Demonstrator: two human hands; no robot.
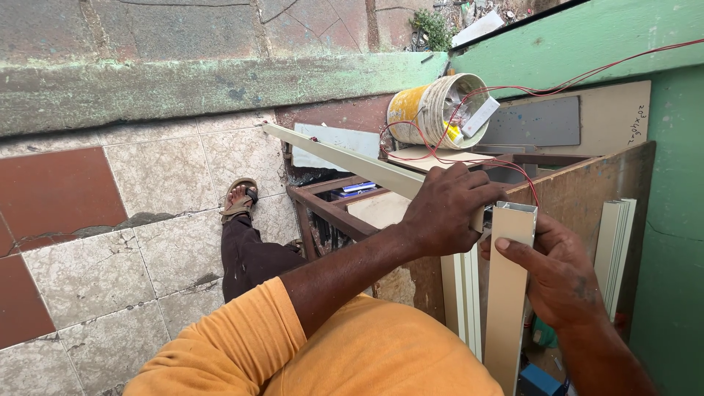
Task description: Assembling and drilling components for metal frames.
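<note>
My left hand (447,209) presses down on a long cream metal strip (334,154) that runs from the middle of the view toward the upper left. My right hand (561,275) grips a cream rectangular hollow metal profile (507,293), standing nearly upright with its open end at the top. The two hands sit close together where the profile meets the strip. More cream profiles (463,293) stand just left of the held one. My orange sleeve fills the bottom of the view.
A dirty yellow-and-white bucket (433,110) lies tipped with red wires (469,158) trailing from it. A brown metal frame (326,209) and a brown board (587,191) stand ahead. Cream strips (614,242) lean at the right by a green wall (675,220). My sandalled foot (240,199) rests on tiles.
</note>
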